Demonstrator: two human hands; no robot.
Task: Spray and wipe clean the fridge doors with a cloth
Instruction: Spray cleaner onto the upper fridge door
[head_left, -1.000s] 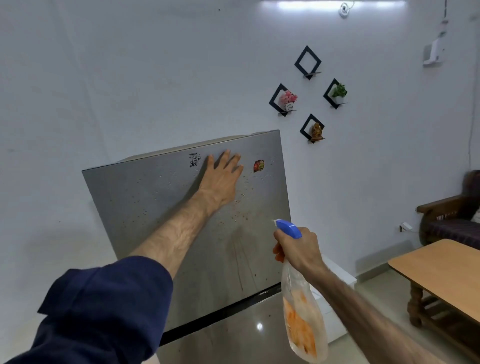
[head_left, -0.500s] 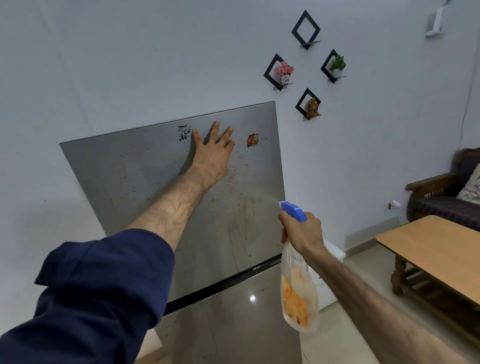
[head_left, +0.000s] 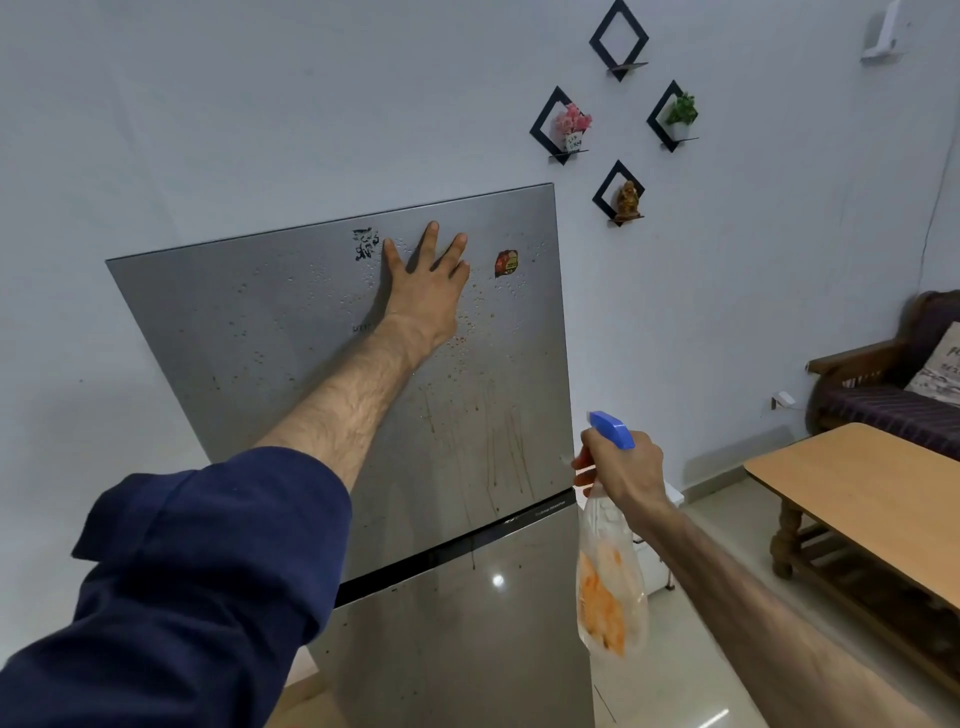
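A grey steel fridge stands against the white wall. Its upper door (head_left: 249, 353) is speckled with droplets and brown drip streaks, and the lower door (head_left: 457, 639) sits under a dark gap. My left hand (head_left: 423, 291) lies flat on the upper door near its top, fingers spread. My right hand (head_left: 621, 470) grips a clear spray bottle (head_left: 608, 587) with a blue nozzle, held just right of the door's edge with the nozzle pointing at the fridge. Orange shows inside the bottle. No cloth is in view.
A wooden coffee table (head_left: 857, 493) stands at the right, with a dark sofa (head_left: 893, 395) behind it. Black diamond wall shelves (head_left: 618, 39) with small ornaments hang above the fridge's right side. A white box (head_left: 670, 540) sits on the floor beside the fridge.
The view has tilted down and the fridge fills more of the frame. My left hand stays pressed on the upper door. My right hand with the bottle keeps its place beside the door.
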